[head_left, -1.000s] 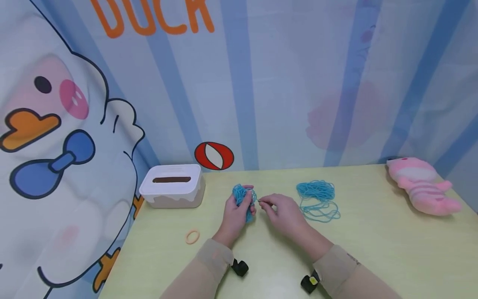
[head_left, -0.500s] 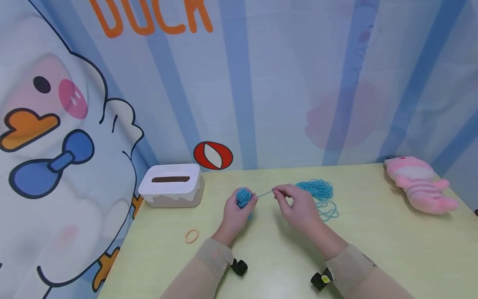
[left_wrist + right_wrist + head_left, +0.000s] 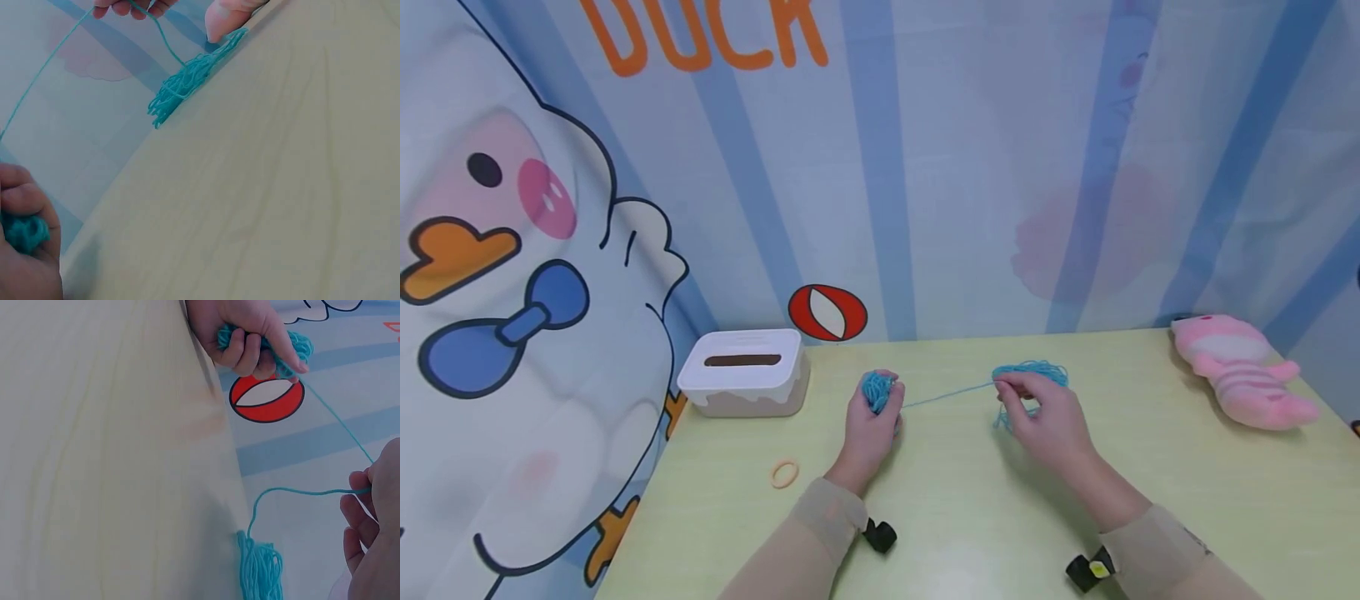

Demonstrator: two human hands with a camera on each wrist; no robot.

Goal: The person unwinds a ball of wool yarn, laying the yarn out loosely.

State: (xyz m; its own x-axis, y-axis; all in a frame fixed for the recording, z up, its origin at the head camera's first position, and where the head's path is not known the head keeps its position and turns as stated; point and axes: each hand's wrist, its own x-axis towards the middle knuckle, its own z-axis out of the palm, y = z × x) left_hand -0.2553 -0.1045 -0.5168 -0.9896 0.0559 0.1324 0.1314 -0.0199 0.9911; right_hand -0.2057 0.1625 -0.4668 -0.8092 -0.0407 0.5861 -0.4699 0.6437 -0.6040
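My left hand point(image 3: 868, 429) grips a bundle of blue yarn point(image 3: 877, 392), its fingers curled round it. In the right wrist view the same bundle point(image 3: 302, 349) bulges out past the thumb and fingers. A single taut strand point(image 3: 946, 396) runs from it to my right hand point(image 3: 1048, 421), whose thumb and fingertips pinch it. Beyond the right hand lies a loose pile of the same yarn point(image 3: 1047, 370) on the table, partly hidden by that hand. From the right fingertips a slack length of yarn point(image 3: 300, 491) curves down to this pile.
An orange ring point(image 3: 785, 474) lies on the pale table point(image 3: 955, 517) left of the left hand. Behind it, at the back left, stands a white-lidded box point(image 3: 745, 372) with a slot. A pink plush toy point(image 3: 1243, 372) lies at the right. A printed curtain point(image 3: 955, 167) hangs behind the table.
My right hand has moved right, away from the left hand, drawing the strand out longer between them. The left hand still grips the bundle and has turned slightly.
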